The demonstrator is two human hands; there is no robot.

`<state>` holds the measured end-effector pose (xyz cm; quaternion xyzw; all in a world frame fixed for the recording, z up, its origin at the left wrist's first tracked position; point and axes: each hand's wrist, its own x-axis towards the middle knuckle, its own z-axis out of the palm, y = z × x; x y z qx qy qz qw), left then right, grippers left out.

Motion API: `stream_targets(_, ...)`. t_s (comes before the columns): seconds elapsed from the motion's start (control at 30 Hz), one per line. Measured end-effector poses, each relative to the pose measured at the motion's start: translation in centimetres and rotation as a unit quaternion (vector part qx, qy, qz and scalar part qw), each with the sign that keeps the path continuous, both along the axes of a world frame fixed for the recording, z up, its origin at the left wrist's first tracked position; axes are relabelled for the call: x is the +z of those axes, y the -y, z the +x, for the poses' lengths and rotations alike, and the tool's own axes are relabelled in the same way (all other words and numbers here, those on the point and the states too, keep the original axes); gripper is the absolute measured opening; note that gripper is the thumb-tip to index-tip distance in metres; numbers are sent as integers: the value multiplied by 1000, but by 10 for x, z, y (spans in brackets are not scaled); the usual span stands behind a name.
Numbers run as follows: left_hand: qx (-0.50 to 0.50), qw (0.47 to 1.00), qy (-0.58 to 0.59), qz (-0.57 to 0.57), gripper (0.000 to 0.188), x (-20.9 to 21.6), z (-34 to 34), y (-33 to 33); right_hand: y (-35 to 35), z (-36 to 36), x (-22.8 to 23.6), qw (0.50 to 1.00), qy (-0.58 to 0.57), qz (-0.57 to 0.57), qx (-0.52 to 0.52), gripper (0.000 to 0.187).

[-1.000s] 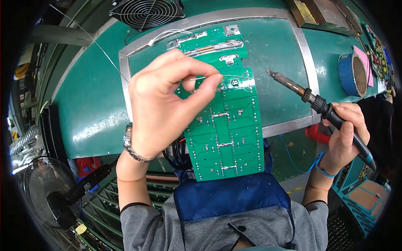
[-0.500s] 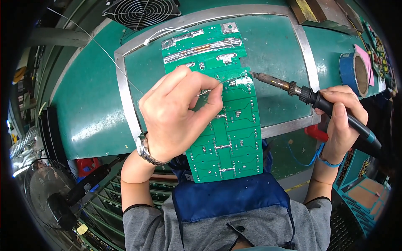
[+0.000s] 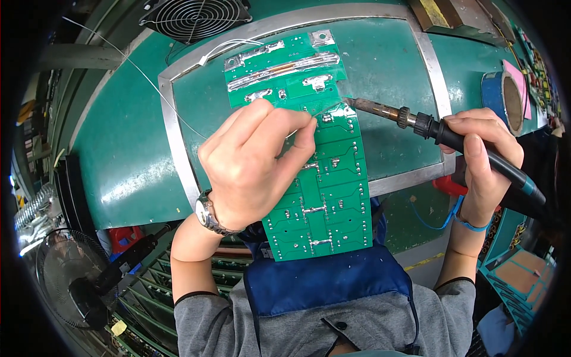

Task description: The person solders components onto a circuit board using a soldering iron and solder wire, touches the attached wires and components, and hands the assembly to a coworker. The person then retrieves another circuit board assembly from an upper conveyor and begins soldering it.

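Observation:
A long green circuit board (image 3: 333, 190) lies lengthwise before me, its near end by my lap and its far end on the bench. My left hand (image 3: 259, 152) is closed in a pinch over the board, holding a thin solder wire (image 3: 326, 112) between thumb and fingertips. The wire's short end points to the board's right edge; its long tail runs off to the upper left. In my right hand (image 3: 485, 154) is a soldering iron (image 3: 416, 122), gripped by its black handle. Its tip meets the board near the wire's end, at the upper right edge.
A metal frame (image 3: 169, 119) borders the bench top around the board. Beyond it sits a black fan with a round grille (image 3: 196, 21). A blue tape roll (image 3: 499, 101) stands at the right. A pedestal fan (image 3: 71, 279) and racked boards (image 3: 160, 291) are at the lower left.
The iron's tip has shifted slightly left and up along the board's right edge, toward the solder wire. The board has moved slightly left. My left hand keeps its pinch.

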<state>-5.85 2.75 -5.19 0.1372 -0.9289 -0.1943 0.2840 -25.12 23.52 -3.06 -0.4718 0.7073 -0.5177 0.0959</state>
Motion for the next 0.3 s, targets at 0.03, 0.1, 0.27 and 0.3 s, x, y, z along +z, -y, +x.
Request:
stream_targets(0.03, -4, 1000, 1, -16, 20, 0, 0, -1, 0, 1, 0, 1000, 0, 0, -1, 14)
stream_targets(0.1, -7, 1000, 2, -15, 20, 0, 1, 0, 0, 3, 0, 1000, -2, 0, -9, 15)
stream_targets(0.27, -19, 1000, 18, -12, 20, 9, 7, -3, -16, 4, 3, 999, 32, -2, -28, 21)
stream_targets(0.3, -28, 999, 27, -10, 19, 10, 8, -4, -19, 6, 3, 999, 42, -3, -29, 24)
